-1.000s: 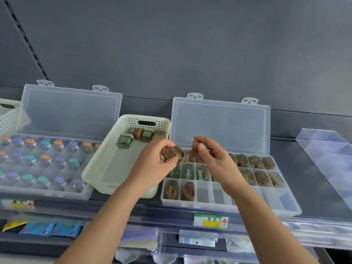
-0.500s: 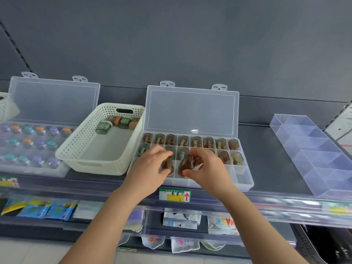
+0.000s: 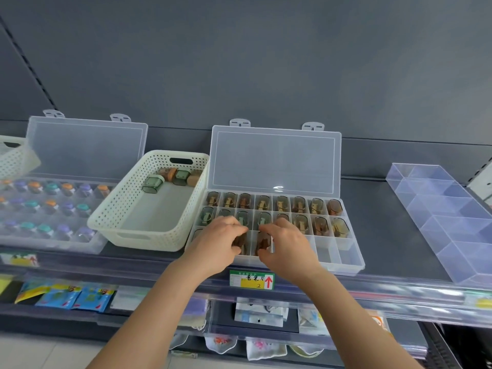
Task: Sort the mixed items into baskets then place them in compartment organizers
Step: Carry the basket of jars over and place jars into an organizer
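My left hand point(image 3: 217, 245) and right hand point(image 3: 288, 245) each pinch a brown sharpener point(image 3: 241, 239) over the organizer point(image 3: 348, 266) — aimed at neighbouring empty front-row compartments.

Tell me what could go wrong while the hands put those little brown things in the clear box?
1. The left hand pinches the left brown piece and the right hand the right brown piece, close together over the front row; they might bump, and one could land in the wrong slot.
2. The organizer sits near the front edge of the shelf, so pressing hard could slide or tip it.
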Demonstrator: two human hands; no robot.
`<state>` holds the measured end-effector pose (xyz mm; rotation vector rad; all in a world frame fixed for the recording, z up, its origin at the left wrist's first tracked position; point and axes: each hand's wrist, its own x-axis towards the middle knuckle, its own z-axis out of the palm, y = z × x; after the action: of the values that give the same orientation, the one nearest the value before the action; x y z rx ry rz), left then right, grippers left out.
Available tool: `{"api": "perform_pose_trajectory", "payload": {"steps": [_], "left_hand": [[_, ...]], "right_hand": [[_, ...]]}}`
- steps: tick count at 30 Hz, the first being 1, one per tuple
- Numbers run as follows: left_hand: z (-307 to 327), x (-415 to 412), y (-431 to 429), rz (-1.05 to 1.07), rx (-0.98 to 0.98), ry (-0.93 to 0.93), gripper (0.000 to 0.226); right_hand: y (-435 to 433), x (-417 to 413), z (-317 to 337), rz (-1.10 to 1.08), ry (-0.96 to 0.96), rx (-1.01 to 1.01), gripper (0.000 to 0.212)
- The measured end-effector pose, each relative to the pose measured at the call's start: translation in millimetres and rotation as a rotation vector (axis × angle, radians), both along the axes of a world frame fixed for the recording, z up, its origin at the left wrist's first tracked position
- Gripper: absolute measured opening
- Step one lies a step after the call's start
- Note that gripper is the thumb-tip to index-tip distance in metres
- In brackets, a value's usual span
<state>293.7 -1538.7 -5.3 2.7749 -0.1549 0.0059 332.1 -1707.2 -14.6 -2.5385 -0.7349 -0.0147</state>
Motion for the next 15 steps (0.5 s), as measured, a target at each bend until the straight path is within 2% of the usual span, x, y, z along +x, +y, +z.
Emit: {"api": "perform_pose_trajectory", "payload": {"steps": [4,15], "left_hand": [[-5.1,1.3,3.6,-0.017,0.036,-0.019,0.047],[-8.9,-0.5,3.7,-0.034,0.037,-0.058,0.04]], "right_hand": [[1.2,-0.5,-1.5,-0.011,0.008,-0.021,0.031],[0.9,-2.2,-1.3,-0.02,-0.019,-0.015,0.026]]}}
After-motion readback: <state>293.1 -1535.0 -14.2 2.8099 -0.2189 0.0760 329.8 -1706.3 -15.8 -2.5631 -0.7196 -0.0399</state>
